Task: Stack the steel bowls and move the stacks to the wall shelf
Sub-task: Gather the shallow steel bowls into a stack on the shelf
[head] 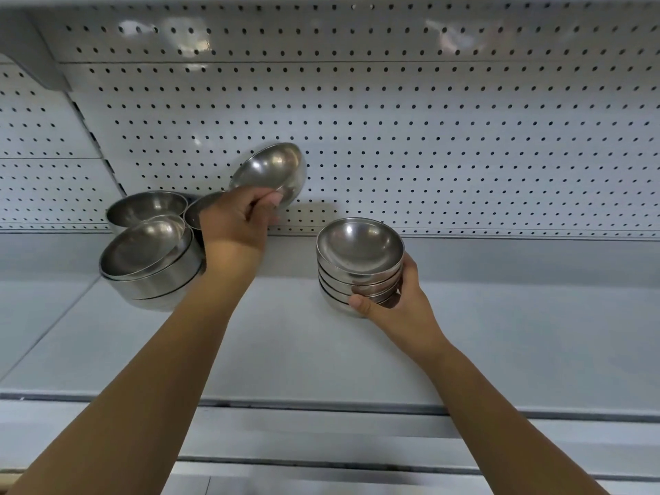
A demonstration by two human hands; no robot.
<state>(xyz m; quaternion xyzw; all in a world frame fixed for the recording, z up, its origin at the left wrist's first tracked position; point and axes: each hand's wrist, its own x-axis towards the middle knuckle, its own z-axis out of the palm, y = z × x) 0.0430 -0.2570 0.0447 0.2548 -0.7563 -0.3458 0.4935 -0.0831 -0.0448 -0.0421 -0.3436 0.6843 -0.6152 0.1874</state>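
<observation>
Several nested bowls: a stack of small steel bowls (359, 276) stands right of middle on the wall shelf (285, 344), mouths up, rims lying close one above another.
Right hand: the right hand (403, 305) wraps the lower side of the stack, thumb across the front rims and fingers round the far side, mostly hidden. It holds the stack.
Loose bowl: a single steel bowl (271, 169) is up off the shelf, tilted, with its hollow turned toward the camera. It is left of the stack and well apart from it.
Left hand: the left hand (232, 226) pinches that bowl at its lower rim.
Handling, single: polished thin steel looks light, stiff and slippery. A rim pinch probably suffices, though the bowl could swivel in it.
Handling, stack: likely heavier, and nested bowls may slide or rock on one another. Both hands low around the bottom bowl, with a thumb over the rims, seems the safest hold.
Risk: a drop would more likely dent and clatter than break.
Other bowls: wider steel bowls (153, 276) sit stacked at the left, with a smaller one tilted inside the top. Another bowl (146, 207) stands behind them, and one more (200, 209) is half hidden by the left hand.
Backing: a perforated panel (464, 137) rises behind the shelf.
</observation>
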